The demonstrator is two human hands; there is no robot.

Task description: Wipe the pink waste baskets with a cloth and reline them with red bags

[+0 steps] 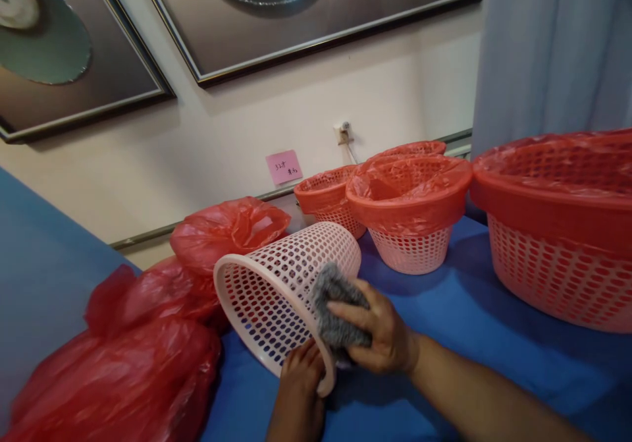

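A pale pink perforated plastic basket (pixel 276 277) lies on its side on the blue table (pixel 444 336), its mouth facing me and to the left. My left hand (pixel 301 379) is closed on the basket's near rim. My right hand (pixel 380 333) is closed on a grey cloth (pixel 333 303) and presses it against the basket's outer wall.
A heap of red plastic bags (pixel 148 336) lies left of the basket. Several baskets lined with red bags (pixel 409 198) stand at the back and right, the biggest (pixel 557 231) at the far right. A wall with framed pictures and a pink note (pixel 284 166) is behind.
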